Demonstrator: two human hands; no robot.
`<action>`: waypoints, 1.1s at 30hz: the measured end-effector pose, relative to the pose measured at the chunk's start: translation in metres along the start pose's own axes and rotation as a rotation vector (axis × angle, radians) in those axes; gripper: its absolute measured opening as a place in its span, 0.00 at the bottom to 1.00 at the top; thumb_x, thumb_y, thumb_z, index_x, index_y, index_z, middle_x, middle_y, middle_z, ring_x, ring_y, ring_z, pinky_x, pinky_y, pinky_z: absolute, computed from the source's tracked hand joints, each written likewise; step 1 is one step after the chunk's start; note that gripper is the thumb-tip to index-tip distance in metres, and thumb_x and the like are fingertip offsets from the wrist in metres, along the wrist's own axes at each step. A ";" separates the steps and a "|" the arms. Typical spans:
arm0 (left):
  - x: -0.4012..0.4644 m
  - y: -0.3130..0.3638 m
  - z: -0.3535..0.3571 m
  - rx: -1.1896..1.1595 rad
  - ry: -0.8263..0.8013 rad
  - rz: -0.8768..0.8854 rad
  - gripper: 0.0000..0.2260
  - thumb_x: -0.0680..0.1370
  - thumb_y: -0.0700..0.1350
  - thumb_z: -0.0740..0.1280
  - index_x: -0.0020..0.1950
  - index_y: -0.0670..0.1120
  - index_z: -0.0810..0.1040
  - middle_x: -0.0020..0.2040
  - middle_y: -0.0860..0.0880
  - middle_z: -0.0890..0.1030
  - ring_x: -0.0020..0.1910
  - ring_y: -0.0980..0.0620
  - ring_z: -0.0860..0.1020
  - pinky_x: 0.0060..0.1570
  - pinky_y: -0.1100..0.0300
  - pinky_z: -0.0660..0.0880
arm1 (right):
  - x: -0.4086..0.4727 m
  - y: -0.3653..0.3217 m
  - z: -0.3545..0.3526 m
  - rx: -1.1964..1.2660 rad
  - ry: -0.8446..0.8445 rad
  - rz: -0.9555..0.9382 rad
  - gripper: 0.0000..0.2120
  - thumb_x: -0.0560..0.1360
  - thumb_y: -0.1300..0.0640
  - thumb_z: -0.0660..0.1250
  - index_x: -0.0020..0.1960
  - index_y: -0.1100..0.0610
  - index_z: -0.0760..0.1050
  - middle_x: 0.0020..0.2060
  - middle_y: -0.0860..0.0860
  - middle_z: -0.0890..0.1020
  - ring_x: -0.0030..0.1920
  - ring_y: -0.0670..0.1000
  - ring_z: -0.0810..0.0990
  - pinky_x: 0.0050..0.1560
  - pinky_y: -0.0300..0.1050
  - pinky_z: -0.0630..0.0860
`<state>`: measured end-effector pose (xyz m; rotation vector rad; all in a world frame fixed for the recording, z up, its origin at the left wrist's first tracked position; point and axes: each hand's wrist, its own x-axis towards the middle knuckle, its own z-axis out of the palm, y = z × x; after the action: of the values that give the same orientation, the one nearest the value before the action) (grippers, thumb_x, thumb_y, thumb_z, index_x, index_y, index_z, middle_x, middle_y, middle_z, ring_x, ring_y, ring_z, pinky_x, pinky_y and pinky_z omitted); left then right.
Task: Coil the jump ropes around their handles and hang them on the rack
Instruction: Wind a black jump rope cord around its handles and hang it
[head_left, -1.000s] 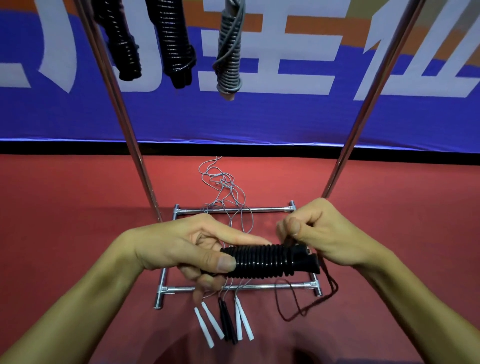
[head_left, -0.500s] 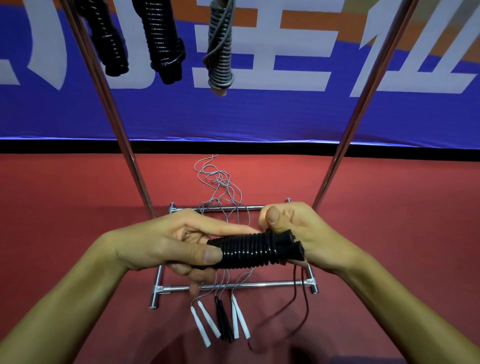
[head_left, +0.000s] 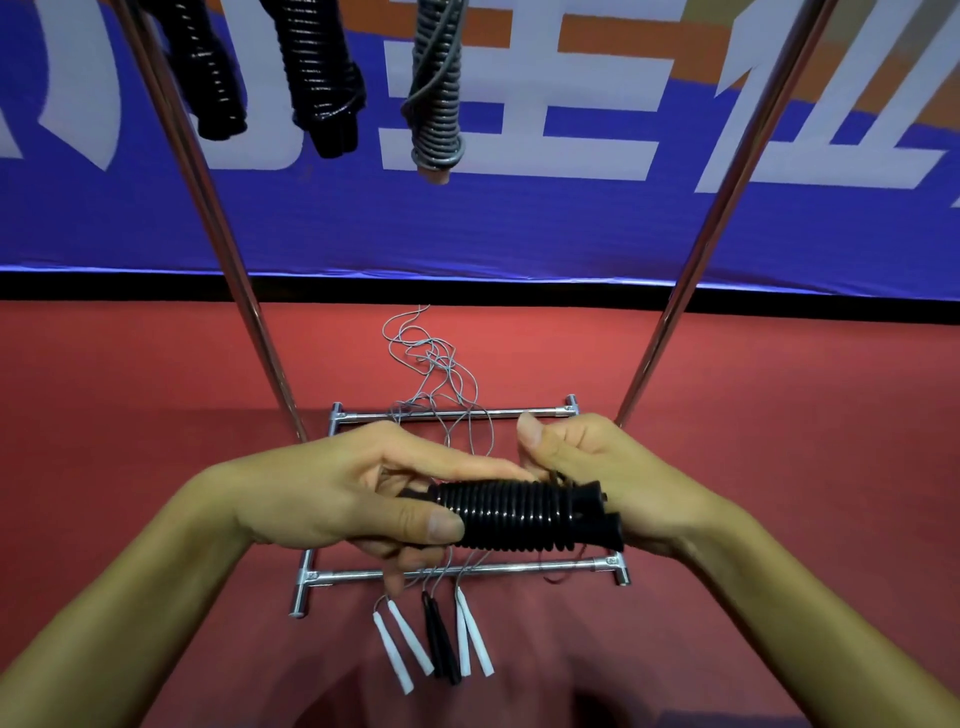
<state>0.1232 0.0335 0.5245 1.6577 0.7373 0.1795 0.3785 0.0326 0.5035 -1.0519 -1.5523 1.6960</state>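
Observation:
A black jump rope (head_left: 519, 514) is wound in tight turns around its paired handles and lies level above the rack's base. My left hand (head_left: 337, 493) grips the bundle's left end, thumb on the near side. My right hand (head_left: 597, 478) holds the right end, fingers curled round the handle tips and the last bit of rope, thumb raised. Two coiled black ropes (head_left: 322, 73) and a coiled grey rope (head_left: 436, 93) hang from the rack at the top of the view.
The chrome rack has two slanted uprights (head_left: 228, 249) and a base frame (head_left: 457, 571) on the red floor. White handles (head_left: 400, 649), black handles (head_left: 441, 644) and loose grey cord (head_left: 431, 364) lie across the base. A blue banner stands behind.
The loose tail of black rope that drooped below the right end has been drawn up; only a short bit shows now. Both hands stayed on the bundle, my right thumb lifting.

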 end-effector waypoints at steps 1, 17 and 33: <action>0.002 0.001 0.001 -0.031 -0.068 0.050 0.24 0.83 0.46 0.70 0.79 0.56 0.72 0.36 0.52 0.76 0.34 0.52 0.70 0.33 0.68 0.68 | 0.001 0.002 0.001 0.017 0.007 0.003 0.24 0.79 0.43 0.60 0.28 0.51 0.66 0.23 0.45 0.65 0.24 0.43 0.61 0.26 0.35 0.61; 0.018 -0.013 -0.002 -0.113 0.265 0.194 0.22 0.83 0.41 0.66 0.76 0.57 0.76 0.36 0.47 0.72 0.31 0.56 0.68 0.42 0.46 0.81 | 0.030 0.024 0.003 0.209 0.474 -0.254 0.29 0.80 0.39 0.62 0.36 0.64 0.68 0.28 0.55 0.64 0.28 0.49 0.62 0.31 0.45 0.58; 0.042 -0.032 -0.003 -0.094 0.455 0.183 0.27 0.83 0.39 0.68 0.79 0.58 0.71 0.39 0.45 0.79 0.28 0.48 0.68 0.40 0.45 0.82 | 0.028 0.027 -0.014 0.003 0.394 -0.330 0.09 0.79 0.52 0.71 0.53 0.56 0.86 0.37 0.52 0.75 0.39 0.51 0.70 0.41 0.46 0.71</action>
<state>0.1432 0.0609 0.4839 1.6099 0.8978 0.7290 0.3786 0.0605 0.4722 -0.9922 -1.3752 1.1864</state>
